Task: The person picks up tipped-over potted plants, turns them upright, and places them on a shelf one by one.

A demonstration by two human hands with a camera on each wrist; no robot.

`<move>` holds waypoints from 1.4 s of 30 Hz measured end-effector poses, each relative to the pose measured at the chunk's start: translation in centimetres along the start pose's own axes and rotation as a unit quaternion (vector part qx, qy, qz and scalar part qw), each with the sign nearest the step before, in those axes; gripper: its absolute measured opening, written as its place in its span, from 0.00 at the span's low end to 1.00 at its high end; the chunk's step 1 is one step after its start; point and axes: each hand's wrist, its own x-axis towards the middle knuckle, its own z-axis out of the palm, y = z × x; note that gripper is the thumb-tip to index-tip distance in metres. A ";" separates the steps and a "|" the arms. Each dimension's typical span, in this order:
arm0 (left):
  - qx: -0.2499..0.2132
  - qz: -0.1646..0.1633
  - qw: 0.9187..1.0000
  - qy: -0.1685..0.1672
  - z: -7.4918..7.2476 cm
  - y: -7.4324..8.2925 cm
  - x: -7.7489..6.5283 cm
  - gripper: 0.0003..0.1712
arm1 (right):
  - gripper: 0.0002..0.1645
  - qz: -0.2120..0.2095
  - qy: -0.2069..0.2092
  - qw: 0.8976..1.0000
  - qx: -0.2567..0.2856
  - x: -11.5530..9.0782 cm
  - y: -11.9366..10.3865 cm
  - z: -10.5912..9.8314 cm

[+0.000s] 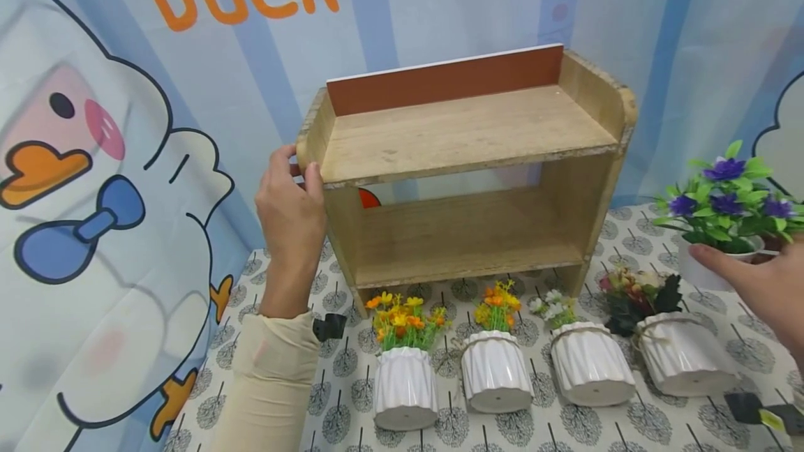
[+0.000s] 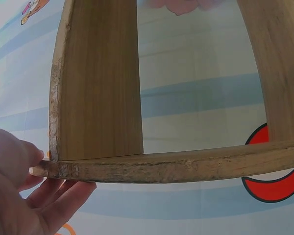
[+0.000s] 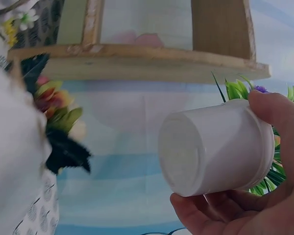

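Note:
A two-tier wooden shelf (image 1: 465, 236) stands at the back of the table. My left hand (image 1: 291, 208) grips the upper front corner of its left side panel; the left wrist view shows the thumb and fingers (image 2: 68, 205) around the wood edge. On the far right, my right hand (image 1: 766, 291) holds a smooth white flowerpot (image 3: 215, 149) with purple flowers (image 1: 725, 169) and green leaves, raised above the tablecloth. In the right wrist view the thumb lies near the pot's rim and the fingers pass underneath. Part of the right hand is cut off by the head view's edge.
Several ribbed white pots lie tipped before the shelf: one with orange-yellow flowers (image 1: 405, 389), a second orange one (image 1: 496, 372), one with white flowers (image 1: 592, 365), one with reddish flowers (image 1: 685, 354). A duck-print curtain (image 1: 440, 5) hangs behind. Tree-patterned cloth (image 1: 342, 396) covers the table.

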 end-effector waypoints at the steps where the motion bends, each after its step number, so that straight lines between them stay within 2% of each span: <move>1: 0.000 0.000 1.000 0.000 0.0 0.0 0.0 0.21 | 0.67 0.000 0.003 1.000 0.004 -0.9 -2.0 -0.4; 4: 0.002 0.001 1.000 0.002 -0.1 0.1 0.0 0.21 | 0.63 0.005 -0.012 1.000 0.005 -4.1 -9.5 -2.4; 7: 0.003 0.001 1.000 0.005 -0.1 0.1 0.1 0.20 | 0.59 0.014 -0.032 0.999 -0.015 -6.3 -15.0 -3.6; 8: 0.003 0.001 1.000 0.006 -0.1 0.1 0.1 0.20 | 0.59 0.015 -0.039 0.999 -0.025 -6.9 -16.5 -3.9; 11: 0.003 -0.001 1.000 0.005 -0.1 0.1 0.2 0.20 | 0.58 0.032 -0.047 0.998 -0.036 -7.6 -18.8 -4.1; 15: 0.002 -0.002 1.000 0.002 -0.1 0.0 0.2 0.20 | 0.61 0.047 -0.052 0.997 -0.022 -8.0 -20.0 -4.2; 18: 0.003 -0.003 1.000 0.000 -0.1 0.0 0.1 0.21 | 0.63 0.040 -0.055 0.998 -0.005 -8.0 -20.3 -4.2; 22: 0.003 -0.005 1.000 -0.001 -0.1 0.0 0.1 0.21 | 0.59 -0.017 -0.042 0.999 0.025 -7.8 -20.8 -4.1; 26: 0.004 -0.006 1.000 -0.001 -0.1 -0.1 0.1 0.21 | 0.56 -0.058 -0.038 0.996 0.059 -7.7 -21.4 -4.1; 33: 0.007 -0.005 1.000 0.001 0.0 -0.1 0.2 0.20 | 0.55 -0.034 -0.050 0.996 0.070 -7.8 -23.2 -4.3; 42: 0.004 -0.006 1.000 0.000 0.0 -0.1 0.3 0.20 | 0.55 -0.067 -0.040 0.993 0.089 -8.0 -25.2 -3.9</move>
